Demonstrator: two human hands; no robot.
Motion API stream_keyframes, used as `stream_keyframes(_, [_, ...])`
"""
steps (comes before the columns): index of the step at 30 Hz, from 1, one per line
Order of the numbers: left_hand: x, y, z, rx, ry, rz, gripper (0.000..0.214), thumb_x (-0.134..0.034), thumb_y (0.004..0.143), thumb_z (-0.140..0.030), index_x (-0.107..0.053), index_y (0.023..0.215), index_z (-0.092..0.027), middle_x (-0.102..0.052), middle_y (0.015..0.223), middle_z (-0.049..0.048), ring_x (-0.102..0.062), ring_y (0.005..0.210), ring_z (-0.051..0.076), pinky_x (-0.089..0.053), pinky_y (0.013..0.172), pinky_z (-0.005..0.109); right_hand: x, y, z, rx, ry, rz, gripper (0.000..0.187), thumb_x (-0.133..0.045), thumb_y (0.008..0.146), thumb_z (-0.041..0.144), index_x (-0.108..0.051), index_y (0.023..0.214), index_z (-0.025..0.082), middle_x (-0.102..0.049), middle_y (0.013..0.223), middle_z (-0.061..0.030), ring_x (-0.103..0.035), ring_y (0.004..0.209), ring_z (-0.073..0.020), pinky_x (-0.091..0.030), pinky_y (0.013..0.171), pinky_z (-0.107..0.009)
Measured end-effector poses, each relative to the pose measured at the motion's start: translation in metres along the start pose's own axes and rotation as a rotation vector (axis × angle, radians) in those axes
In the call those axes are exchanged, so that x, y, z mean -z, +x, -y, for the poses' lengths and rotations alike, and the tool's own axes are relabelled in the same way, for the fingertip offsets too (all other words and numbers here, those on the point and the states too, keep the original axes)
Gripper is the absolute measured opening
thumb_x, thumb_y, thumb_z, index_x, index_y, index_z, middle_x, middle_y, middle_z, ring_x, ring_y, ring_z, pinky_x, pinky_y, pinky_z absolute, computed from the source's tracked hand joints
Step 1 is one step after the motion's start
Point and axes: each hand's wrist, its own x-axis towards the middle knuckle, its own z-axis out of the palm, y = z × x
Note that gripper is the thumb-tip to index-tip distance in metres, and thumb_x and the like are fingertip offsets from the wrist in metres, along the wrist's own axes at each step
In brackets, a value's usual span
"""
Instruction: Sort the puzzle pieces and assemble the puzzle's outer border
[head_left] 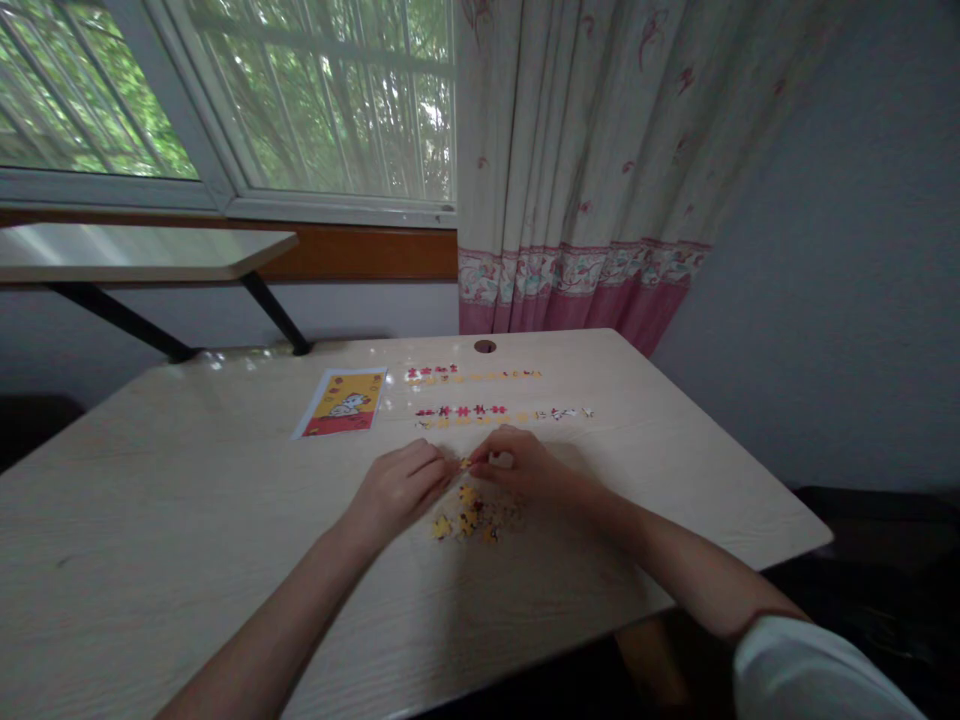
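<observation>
Over the middle of the desk, my left hand (405,480) and my right hand (521,465) meet with pinched fingertips at a small yellow jigsaw puzzle piece (465,463). My hands partly cover it. Just below them lies a loose pile of puzzle pieces (469,515), yellow, dark and pale. Beyond my hands, red puzzle pieces (463,411) form a row, with a row of yellow puzzle pieces (461,422) close under it. White-patterned pieces (566,413) continue to the right. Farther back are two more short rows, with red pieces (433,371) above yellow pieces (480,378).
A printed picture sheet (346,402) of a white animal on yellow and red lies left of the rows. The pale wooden desk (187,520) has a round hole (485,346) at its back edge. A raised shelf (150,250) stands back left, before the window; a curtain (570,180) hangs behind.
</observation>
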Motion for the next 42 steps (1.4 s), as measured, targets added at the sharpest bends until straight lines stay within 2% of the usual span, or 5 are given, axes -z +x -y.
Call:
stream_keyframes(9, [0.002,-0.002,-0.004,-0.229,0.287,-0.049,0.018,-0.043,0.091,-0.017,-0.061,0.091,-0.017,-0.062,0.068,0.0036,-0.049,0.058,0.014,-0.034,0.049,0.024,0.001,0.003,0.007,0.053,0.052,-0.104,0.011,-0.063,0.078,0.027,-0.065,0.072,0.018,-0.065,0.067,-0.0002,-0.056,0.063,-0.0099,-0.044,0.062,-0.022])
stream_keyframes(16, [0.008,-0.001,0.015,0.106,0.150,0.093,0.021,-0.045,0.090,-0.030,-0.061,0.093,-0.017,-0.062,0.081,0.0057,-0.057,0.073,0.016,-0.043,0.063,0.025,0.022,0.005,-0.016,0.288,-0.313,-0.326,0.015,-0.054,0.085,0.029,-0.065,0.079,0.021,-0.066,0.073,-0.0019,-0.056,0.073,-0.0143,-0.037,0.070,-0.030])
stream_keyframes(28, [0.007,-0.003,0.025,0.243,0.111,0.407,0.029,-0.037,0.090,-0.037,-0.060,0.089,-0.019,-0.064,0.086,0.0056,-0.059,0.078,0.019,-0.044,0.067,0.028,0.041,0.007,-0.041,0.374,-0.549,-0.466,0.014,-0.056,0.085,0.028,-0.067,0.082,0.020,-0.064,0.071,-0.0009,-0.053,0.069,-0.0127,-0.034,0.069,-0.028])
stream_keyframes(34, [0.012,-0.002,0.029,0.274,0.125,0.434,0.032,-0.037,0.089,-0.040,-0.059,0.085,-0.018,-0.062,0.078,0.0050,-0.058,0.072,0.018,-0.041,0.062,0.027,0.063,0.013,-0.060,0.197,-0.522,-0.400,0.017,-0.055,0.085,0.031,-0.068,0.082,0.019,-0.066,0.077,-0.0041,-0.055,0.076,-0.0156,-0.035,0.073,-0.029])
stream_keyframes(42, [0.011,-0.003,0.030,0.284,0.149,0.466,0.032,-0.036,0.089,-0.038,-0.058,0.078,-0.017,-0.061,0.075,0.0048,-0.057,0.069,0.018,-0.039,0.060,0.026,0.109,0.016,-0.150,-0.319,-0.395,-0.247,0.023,-0.052,0.082,0.031,-0.068,0.084,0.014,-0.066,0.071,-0.0046,-0.054,0.061,-0.0136,-0.037,0.056,-0.022])
